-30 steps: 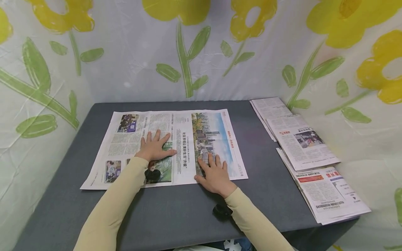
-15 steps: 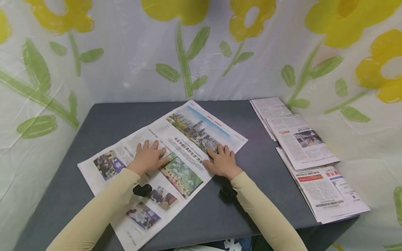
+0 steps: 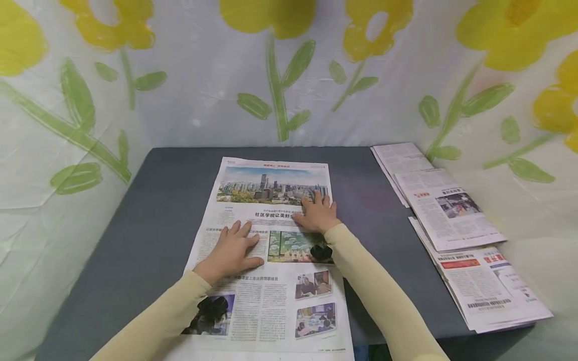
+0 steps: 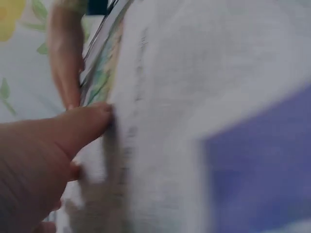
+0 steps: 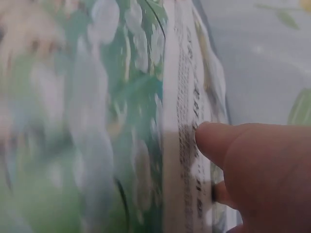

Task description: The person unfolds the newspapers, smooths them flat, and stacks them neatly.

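A newspaper (image 3: 271, 311) lies spread out on the dark grey table, its skyline photo at the far end and its near end toward the person. My left hand (image 3: 232, 250) rests on the left-middle of the page with fingers spread, beside the green photo. Farther up on the right side, my right hand (image 3: 318, 214) lies with spread fingers over the headline and the skyline photo's lower corner. In the left wrist view the left thumb (image 4: 82, 126) touches the printed page. The right thumb (image 5: 218, 138) overlaps the headline strip in the right wrist view.
Along the table's right edge lie folded newspapers in overlapping piles: a far one (image 3: 393, 154), a middle one (image 3: 444, 210) and a near one (image 3: 501, 291). A dark cloth covers the table (image 3: 135, 235). Flower-printed sheeting (image 3: 203, 100) hangs behind and at the sides.
The newspaper has turned counterclockwise from lying sideways, through a diagonal, to lengthwise. Both hands moved with it, the right hand farther up and the left nearer. The head view has shifted slightly.
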{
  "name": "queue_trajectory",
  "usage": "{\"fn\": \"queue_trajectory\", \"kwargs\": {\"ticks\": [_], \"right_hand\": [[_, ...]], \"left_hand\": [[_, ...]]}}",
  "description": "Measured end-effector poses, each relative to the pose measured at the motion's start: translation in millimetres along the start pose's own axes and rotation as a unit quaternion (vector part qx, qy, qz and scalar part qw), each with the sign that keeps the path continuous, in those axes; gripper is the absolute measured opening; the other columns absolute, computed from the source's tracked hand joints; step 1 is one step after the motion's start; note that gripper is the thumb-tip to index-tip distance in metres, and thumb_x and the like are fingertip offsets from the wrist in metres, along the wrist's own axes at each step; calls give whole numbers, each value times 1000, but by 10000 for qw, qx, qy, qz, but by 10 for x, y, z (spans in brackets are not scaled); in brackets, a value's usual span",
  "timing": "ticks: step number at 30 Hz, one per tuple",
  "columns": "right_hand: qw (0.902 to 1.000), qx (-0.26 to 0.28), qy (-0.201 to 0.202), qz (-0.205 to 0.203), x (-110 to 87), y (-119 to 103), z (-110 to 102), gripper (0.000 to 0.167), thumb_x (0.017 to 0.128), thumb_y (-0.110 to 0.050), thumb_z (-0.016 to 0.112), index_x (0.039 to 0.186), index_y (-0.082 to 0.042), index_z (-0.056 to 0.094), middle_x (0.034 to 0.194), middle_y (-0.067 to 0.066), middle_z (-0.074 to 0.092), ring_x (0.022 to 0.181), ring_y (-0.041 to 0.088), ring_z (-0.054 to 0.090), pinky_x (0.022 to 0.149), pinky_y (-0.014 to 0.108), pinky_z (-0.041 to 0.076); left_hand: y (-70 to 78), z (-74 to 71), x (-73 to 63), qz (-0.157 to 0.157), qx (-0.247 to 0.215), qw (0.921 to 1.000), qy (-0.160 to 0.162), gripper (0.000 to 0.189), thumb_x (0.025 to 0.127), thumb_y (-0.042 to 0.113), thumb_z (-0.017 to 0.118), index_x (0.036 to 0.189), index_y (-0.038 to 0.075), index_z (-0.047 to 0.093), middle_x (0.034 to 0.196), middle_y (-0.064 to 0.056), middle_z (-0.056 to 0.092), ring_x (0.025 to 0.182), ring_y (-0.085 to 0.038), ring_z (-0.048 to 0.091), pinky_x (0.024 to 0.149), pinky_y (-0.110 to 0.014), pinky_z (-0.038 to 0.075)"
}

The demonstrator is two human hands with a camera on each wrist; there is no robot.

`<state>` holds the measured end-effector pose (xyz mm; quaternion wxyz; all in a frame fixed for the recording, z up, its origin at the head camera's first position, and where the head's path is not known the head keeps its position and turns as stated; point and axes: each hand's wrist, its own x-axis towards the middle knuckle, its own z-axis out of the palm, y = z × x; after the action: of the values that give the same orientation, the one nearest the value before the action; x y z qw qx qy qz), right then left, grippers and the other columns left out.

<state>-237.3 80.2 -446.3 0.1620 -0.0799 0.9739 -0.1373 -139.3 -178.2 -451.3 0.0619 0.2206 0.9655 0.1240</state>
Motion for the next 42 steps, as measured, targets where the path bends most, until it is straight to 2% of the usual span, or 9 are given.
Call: {"fn": "queue_trajectory", "kwargs": {"ticks": [4,7,12,16,22,27,31,36,42], "right_hand": [[9999,-77,30,137,63,-5,-14,76,102,-60,48,164,-22,25,171,24,-1,156,53,0,124,69,7],[9990,-291,301,129,46,-40,27,74,103,-58,47,164,-22,26,171,24,5,156,53,7,124,68,12],[9951,-683,448,-562,-184,-275,215,69,105,-54,47,162,-20,30,169,26,16,154,53,19,120,67,26],[9911,-794,108,-1061,-409,-438,323,69,104,-56,46,162,-22,30,169,24,17,155,50,17,120,68,26],[9898,-948,-58,-1058,-549,-488,352,70,103,-56,49,162,-25,30,170,20,18,157,47,17,121,68,25],[9865,-895,-200,-1357,-646,-536,366,72,101,-57,53,162,-24,32,170,21,20,155,49,19,118,69,28],[9833,-949,-302,-1523,-756,-622,445,82,97,-63,55,163,-20,29,170,20,18,156,47,17,119,69,26],[9825,-1158,-270,-1432,-871,-720,558,99,91,-74,55,163,-11,25,171,20,15,158,44,14,121,68,24],[9771,-1198,-434,-1702,-1062,-820,651,93,91,-73,57,162,-19,30,171,21,16,157,47,15,117,71,28]], "left_hand": [[3,73,47,-361,-323,9988,-71,77,90,56,71,151,13,49,165,-31,23,150,-62,16,112,-82,17],[-26,68,96,-662,-403,9967,-246,86,88,61,69,158,20,40,168,-29,15,151,-63,7,113,-83,11],[-75,31,172,-924,-440,9926,-648,91,88,66,67,162,24,32,170,-27,8,151,-63,-1,114,-83,6],[-90,22,270,-931,-414,9922,-712,91,89,67,64,162,25,30,171,-25,6,152,-62,-2,115,-82,5],[-130,-28,406,-912,-564,9920,-673,91,89,66,65,162,24,30,170,-26,5,152,-62,-4,114,-82,4],[-196,-67,504,-1021,-547,9912,-649,91,90,66,64,162,24,30,171,-25,5,152,-61,-4,114,-82,4],[-241,-58,534,-1079,-456,9909,-657,90,90,65,64,162,23,30,171,-25,6,152,-61,-2,114,-82,5],[-256,-37,552,-1043,-500,9914,-619,91,90,65,65,162,23,30,170,-26,5,152,-61,-3,115,-82,5],[-264,1,557,-1036,-596,9910,-598,92,89,66,65,163,23,29,171,-24,4,153,-59,-5,115,-81,2]]}}
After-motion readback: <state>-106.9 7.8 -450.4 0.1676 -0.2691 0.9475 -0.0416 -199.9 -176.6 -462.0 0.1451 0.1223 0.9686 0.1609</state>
